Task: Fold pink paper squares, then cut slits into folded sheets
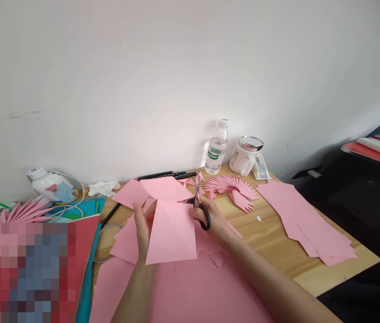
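My left hand [143, 226] grips a sheet of pink paper [173, 233] by its left side, thumb in sight and the other fingers behind the sheet. At the paper's upper right corner, my right hand [212, 220] is closed around black-handled scissors [205, 217]. Their metal blades point up and away from me; how far apart they are I cannot tell. Just beyond the held sheet is another pink piece [166, 187], and whether the two are joined is unclear. More pink sheets [203, 291] lie beneath my hands.
Folded pink pieces [230, 186] form a curved row near a water bottle [214, 154] and a white mug [243, 157]. Cut pink sheets [297, 220] lie at the right. Black markers [158, 175] rest by the wall. A white bottle [52, 186] and cables stand left.
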`<state>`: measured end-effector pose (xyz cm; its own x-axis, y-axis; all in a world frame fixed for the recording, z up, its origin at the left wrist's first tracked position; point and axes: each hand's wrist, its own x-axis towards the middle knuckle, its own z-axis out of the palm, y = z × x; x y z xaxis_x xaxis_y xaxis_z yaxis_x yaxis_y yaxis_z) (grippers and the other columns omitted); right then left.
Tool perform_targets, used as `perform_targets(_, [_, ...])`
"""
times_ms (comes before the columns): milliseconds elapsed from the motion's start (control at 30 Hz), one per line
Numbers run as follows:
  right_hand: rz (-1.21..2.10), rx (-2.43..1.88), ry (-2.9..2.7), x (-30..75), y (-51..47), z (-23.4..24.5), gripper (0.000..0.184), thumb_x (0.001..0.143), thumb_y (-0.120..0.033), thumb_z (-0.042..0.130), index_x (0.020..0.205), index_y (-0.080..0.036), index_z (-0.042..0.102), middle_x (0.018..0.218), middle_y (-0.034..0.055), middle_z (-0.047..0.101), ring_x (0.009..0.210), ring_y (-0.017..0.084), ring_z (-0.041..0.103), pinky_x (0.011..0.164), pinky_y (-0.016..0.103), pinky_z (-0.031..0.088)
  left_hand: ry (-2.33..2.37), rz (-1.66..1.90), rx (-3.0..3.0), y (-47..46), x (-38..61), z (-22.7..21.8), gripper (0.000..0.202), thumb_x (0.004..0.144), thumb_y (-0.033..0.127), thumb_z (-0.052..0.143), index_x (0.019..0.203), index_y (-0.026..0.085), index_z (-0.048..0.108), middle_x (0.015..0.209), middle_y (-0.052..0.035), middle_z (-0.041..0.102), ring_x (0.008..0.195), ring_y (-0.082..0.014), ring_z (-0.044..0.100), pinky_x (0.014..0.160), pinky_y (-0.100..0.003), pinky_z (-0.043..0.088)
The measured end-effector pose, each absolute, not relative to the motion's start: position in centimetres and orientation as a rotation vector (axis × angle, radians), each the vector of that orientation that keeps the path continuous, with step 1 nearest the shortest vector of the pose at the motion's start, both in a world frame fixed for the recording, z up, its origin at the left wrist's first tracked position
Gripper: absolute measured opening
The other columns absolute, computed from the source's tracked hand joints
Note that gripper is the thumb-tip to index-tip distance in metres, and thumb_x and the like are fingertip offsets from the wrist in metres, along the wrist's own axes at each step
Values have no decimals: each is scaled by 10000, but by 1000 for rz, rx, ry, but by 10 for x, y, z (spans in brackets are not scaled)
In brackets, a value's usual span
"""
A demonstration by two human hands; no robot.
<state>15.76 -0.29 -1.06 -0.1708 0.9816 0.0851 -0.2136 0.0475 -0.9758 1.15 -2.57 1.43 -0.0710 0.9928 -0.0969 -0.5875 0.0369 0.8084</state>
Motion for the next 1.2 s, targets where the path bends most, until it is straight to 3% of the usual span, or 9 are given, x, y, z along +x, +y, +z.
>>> perform_targets(100, [1290,-966,-1318,159,-2,-5,90,634,-191,557,661,-188,471,566,-61,333,519,80,303,474,202,253,766,1386,548,-25,8,26,712,679,743,389,911,136,678,871,-124,687,899,-321,616,684,-377,497])
perform_targets(233, [1255,-1039,-1362,159,-1,0,134,574,-149,483,702,-187,481,553,-71,326,497,73,295,465,198,258,803,1380,552,-22,2,30,497,688,557,566,976,162,658,855,-80,695,831,-259,638,692,-334,486])
perform_targets(400, [1063,-1055,-1310,159,1,-8,114,562,-126,459,660,-183,471,594,-57,386,549,84,343,509,204,304,931,1176,765,-17,-9,21,189,654,307,694,704,128,662,645,-28,634,545,-108,546,497,-215,419])
perform_targets(567, [1007,-1036,-1089,160,4,-13,267,669,-220,581,933,-187,555,712,-23,527,653,121,479,603,241,396,910,1068,817,-16,-7,17,185,662,287,696,674,108,656,602,-17,593,485,-78,491,381,-186,382])
perform_targets(733, [1047,-1063,-882,158,6,-11,422,687,-357,652,1049,-169,549,889,58,615,788,178,556,704,324,462,860,1386,574,-13,-1,20,185,580,249,760,636,121,639,661,2,636,603,-105,585,598,-288,563])
perform_targets(900, [1245,-899,-847,154,3,-13,509,681,-348,687,1128,-184,508,892,36,581,767,150,558,702,317,484,748,1539,482,-12,3,18,218,613,175,740,504,125,559,449,83,509,481,-41,520,854,-426,521])
perform_targets(1000, [1223,-928,-873,155,2,-13,466,653,-304,712,1072,-191,540,745,-20,527,651,111,520,640,280,477,739,1481,561,-13,6,15,124,609,174,744,632,124,633,654,2,667,747,-151,647,900,-448,486])
perform_targets(1067, [1159,-985,-881,156,2,-14,423,643,-300,711,1021,-188,559,668,-45,480,567,92,476,547,245,440,781,1433,589,-14,8,14,235,596,194,756,802,130,665,869,-58,704,885,-219,647,884,-447,494])
perform_targets(1200, [1070,-1019,-875,158,4,-15,382,654,-289,689,1002,-193,562,618,-61,460,529,80,439,493,220,384,881,1407,589,-14,9,15,466,599,206,758,1040,197,611,975,-63,695,832,-238,669,806,-454,534])
